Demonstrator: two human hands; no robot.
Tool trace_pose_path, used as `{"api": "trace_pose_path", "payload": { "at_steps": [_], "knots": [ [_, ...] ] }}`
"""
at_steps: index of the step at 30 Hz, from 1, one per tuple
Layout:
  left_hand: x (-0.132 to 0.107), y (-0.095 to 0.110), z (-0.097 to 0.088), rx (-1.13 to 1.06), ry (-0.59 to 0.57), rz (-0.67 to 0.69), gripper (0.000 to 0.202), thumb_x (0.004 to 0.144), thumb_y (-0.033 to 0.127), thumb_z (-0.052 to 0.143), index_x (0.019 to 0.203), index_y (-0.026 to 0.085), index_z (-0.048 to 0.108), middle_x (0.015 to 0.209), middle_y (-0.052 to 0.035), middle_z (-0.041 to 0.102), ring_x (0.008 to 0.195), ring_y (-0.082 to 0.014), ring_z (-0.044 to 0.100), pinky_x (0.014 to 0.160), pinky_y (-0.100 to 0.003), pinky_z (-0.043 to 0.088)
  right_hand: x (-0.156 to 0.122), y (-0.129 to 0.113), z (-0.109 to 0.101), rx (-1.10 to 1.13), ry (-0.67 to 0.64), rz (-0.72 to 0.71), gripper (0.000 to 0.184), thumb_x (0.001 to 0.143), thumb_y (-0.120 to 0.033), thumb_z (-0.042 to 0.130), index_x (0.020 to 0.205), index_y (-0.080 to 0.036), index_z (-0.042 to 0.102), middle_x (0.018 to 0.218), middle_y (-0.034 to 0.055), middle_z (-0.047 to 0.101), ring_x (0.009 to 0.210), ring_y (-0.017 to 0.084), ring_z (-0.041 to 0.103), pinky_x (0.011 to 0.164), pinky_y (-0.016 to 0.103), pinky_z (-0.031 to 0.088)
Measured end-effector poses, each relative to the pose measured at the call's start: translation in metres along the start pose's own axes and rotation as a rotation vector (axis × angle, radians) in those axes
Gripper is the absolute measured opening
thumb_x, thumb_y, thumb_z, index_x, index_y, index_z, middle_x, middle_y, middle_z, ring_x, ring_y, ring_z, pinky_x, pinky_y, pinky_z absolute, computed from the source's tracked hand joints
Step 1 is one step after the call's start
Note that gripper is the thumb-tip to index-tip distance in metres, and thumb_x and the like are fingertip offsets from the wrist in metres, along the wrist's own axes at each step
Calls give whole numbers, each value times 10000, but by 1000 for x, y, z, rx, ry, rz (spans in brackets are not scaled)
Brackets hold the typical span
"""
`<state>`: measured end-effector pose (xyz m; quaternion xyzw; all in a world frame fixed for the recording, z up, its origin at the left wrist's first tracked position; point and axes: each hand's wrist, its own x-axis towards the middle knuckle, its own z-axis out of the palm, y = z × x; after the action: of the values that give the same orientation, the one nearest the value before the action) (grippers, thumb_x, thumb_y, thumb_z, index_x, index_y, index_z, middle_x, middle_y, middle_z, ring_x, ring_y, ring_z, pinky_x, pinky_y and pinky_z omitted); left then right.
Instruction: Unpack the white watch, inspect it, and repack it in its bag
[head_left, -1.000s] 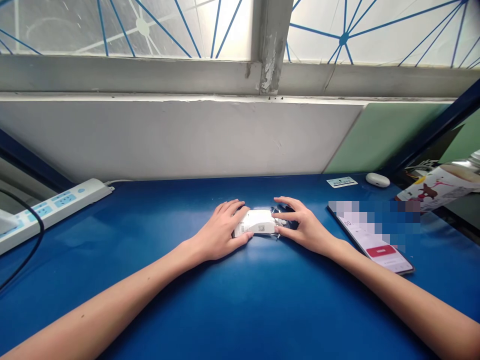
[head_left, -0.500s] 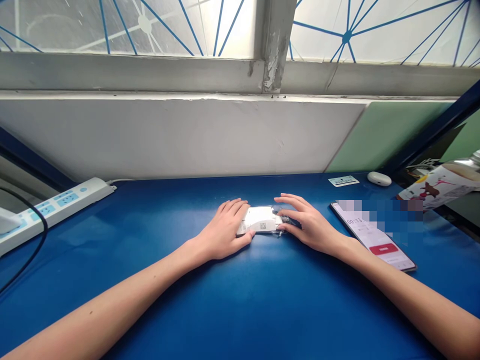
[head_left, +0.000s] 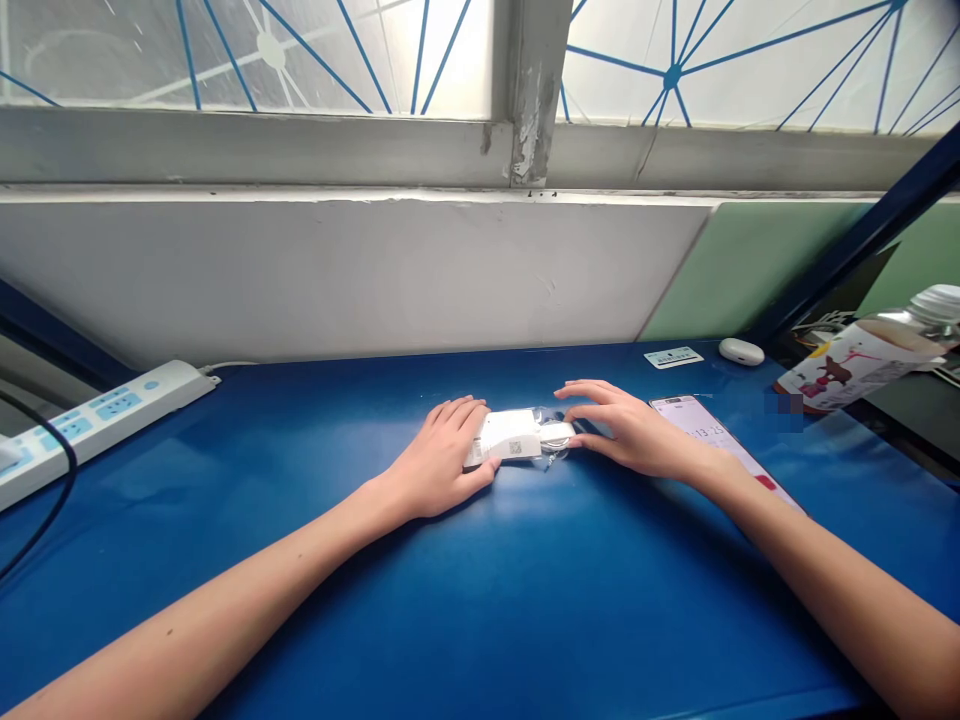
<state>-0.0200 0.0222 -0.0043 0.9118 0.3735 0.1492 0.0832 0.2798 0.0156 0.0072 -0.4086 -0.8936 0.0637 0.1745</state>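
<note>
A small flat packet [head_left: 513, 436] in clear plastic, with a white label and a square printed code, lies on the blue tabletop [head_left: 450, 620]. My left hand [head_left: 442, 458] is over its left end, thumb along the near edge and fingers across the far side, holding it down. From the packet's right end a white piece [head_left: 556, 432] with a thin pale cord or cable sticks out; its exact kind is unclear. My right hand [head_left: 626, 430] pinches the tip of that piece between thumb and index finger, the other fingers raised and loosely curved.
A phone [head_left: 724, 450] lies partly under my right forearm. Behind it are a small card [head_left: 673, 357], a white rounded case [head_left: 741, 351] and a tilted bottle [head_left: 862, 360]. On the left sit a white power strip [head_left: 112, 415] and a black cable [head_left: 56, 520]. A wall [head_left: 360, 280] bounds the back.
My right hand has drawn slightly away from the packet, and more of the white piece shows at its right end. My left hand keeps its hold. The whole view has shifted a little.
</note>
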Motion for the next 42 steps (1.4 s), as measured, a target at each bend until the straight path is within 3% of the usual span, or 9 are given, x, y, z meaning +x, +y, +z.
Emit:
{"api": "trace_pose_path", "payload": {
  "at_steps": [4,7,13,24,31,36,42],
  "knots": [
    [0,-1,1,0,3,1,506,943,426,491,1353,131,466,1431,-198,499,1367,-362,404,1117,-542,344,-2,-3,-1,72,-23,100,310,913,-413,620,1167,-240,658,1427,125,543,1300,312,533,1035,487,503],
    [-1,-1,0,-10,3,-2,509,949,434,489,1362,136,466,1431,-193,502,1370,-364,403,1121,-548,340,-2,-9,6,90,9,89,406,909,-420,617,1275,-244,622,1451,143,511,1317,317,519,1054,493,484],
    [-1,-1,0,-26,19,8,511,936,421,517,1369,156,464,1422,-178,514,1373,-358,403,1123,-542,344,0,-19,19,112,40,84,397,935,-405,582,1304,-265,624,1451,144,516,1314,319,526,1052,496,487],
    [0,1,-1,-4,3,16,494,929,410,515,1327,119,490,1419,-198,505,1365,-368,403,1125,-538,341,-1,-16,7,69,-82,114,386,970,-427,495,1289,-238,603,1451,156,512,1315,321,512,1062,507,461],
    [-1,0,0,-27,22,14,509,928,419,516,1351,139,477,1423,-193,509,1372,-370,403,1122,-546,344,0,-19,18,27,-15,93,419,959,-419,536,1341,-255,582,1457,157,513,1320,327,512,1057,517,461],
    [0,-3,2,-51,24,4,639,893,587,565,1356,155,477,1430,-199,506,1369,-384,410,1113,-558,350,-1,-22,24,41,28,100,358,956,-384,552,1276,-234,609,1403,168,560,1289,328,537,1031,523,483],
    [0,-2,3,-22,52,11,555,910,556,557,1279,143,518,1367,-194,562,1342,-372,451,1104,-544,371,-1,-27,25,18,32,66,314,987,-344,487,1258,-203,560,1425,177,532,1299,321,526,1037,502,478]
  ]
}}
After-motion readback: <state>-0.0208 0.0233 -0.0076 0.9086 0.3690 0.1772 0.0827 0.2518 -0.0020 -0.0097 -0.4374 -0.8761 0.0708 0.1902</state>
